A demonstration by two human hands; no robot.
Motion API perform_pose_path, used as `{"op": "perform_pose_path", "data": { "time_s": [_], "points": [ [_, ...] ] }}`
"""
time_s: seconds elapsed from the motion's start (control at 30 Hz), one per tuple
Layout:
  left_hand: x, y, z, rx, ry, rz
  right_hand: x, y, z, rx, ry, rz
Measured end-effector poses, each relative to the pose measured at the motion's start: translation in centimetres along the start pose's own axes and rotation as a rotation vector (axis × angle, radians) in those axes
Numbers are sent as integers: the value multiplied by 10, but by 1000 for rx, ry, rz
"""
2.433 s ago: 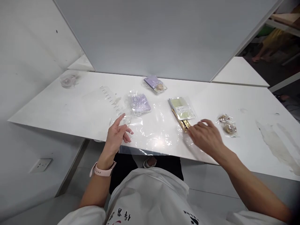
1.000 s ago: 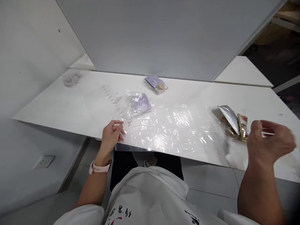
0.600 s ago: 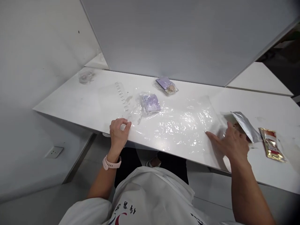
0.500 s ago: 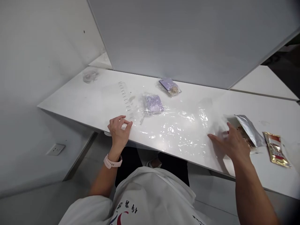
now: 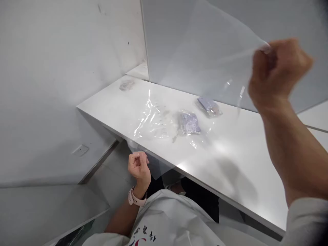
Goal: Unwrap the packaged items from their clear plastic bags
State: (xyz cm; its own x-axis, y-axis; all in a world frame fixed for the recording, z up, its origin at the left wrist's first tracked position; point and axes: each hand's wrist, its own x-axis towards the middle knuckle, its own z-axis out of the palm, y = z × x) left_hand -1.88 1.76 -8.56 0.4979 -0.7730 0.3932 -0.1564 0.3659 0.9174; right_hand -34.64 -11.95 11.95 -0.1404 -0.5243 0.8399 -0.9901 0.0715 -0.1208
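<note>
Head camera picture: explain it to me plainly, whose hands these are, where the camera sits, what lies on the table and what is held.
The camera sits on a person's head and looks down at their own bare hands. The right hand is raised high, closed on one edge of a large clear plastic sheet. The left hand, with a pink watch on its wrist, is closed low at the near edge of the white table, apparently gripping the sheet's other end. On the table lie two small clear packets with purple contents, seen through the sheet.

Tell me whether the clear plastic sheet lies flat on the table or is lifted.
Lifted and spread. The right hand holds one corner of the clear plastic sheet high, the left hand pinches its near edge below the table.
</note>
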Motion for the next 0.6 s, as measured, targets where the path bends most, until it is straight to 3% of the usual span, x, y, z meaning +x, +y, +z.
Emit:
{"op": "perform_pose_path", "data": {
  "time_s": [0.13,0.23,0.3,0.37,0.43,0.53,0.6],
  "points": [
    [9,-12,0,-92,71,-155,46,-76,87,128,-198,-60],
    [13,-26,10,-148,99,-320,45,-126,139,154,-381,-209],
    [16,-34,17,-162,103,-401,30,-152,158,158,-451,-320],
    [17,-39,22,-168,75,-461,5,-170,163,197,-525,-419],
    [20,-39,23,-161,16,-509,-27,-177,153,284,-667,-524],
    [26,-34,18,-124,-104,-565,-80,-166,120,449,-1022,-693],
    [31,-30,14,-81,-194,-578,-112,-152,96,492,-1203,-735]
  ]
}}
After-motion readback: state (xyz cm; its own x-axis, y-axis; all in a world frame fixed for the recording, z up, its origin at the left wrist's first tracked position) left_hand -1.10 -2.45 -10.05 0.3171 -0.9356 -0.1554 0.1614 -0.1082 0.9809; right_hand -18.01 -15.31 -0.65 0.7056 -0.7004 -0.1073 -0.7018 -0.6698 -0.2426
